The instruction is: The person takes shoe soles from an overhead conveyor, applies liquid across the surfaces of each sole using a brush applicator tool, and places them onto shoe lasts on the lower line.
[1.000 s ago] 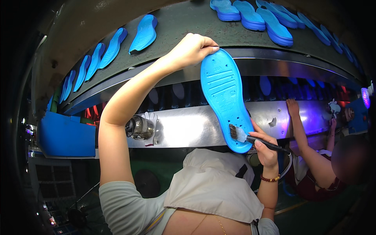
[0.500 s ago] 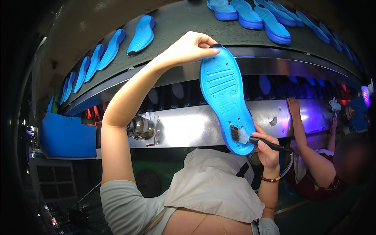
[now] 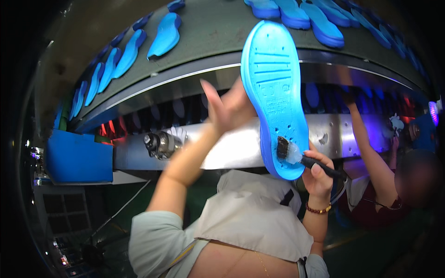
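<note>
Dark green floor (image 3: 371, 250), shiny steel bench (image 3: 232, 153), violet lamp (image 3: 433, 114) at right.

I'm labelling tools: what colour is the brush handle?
The brush handle is black, clearest in the head view.

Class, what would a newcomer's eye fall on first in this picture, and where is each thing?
First, the big bright-blue shoe sole in the middle, with the right hand at its lower end, gripping a black-handled brush. Next, a row of smaller-looking blue soles on the dark belt along the top.
</note>
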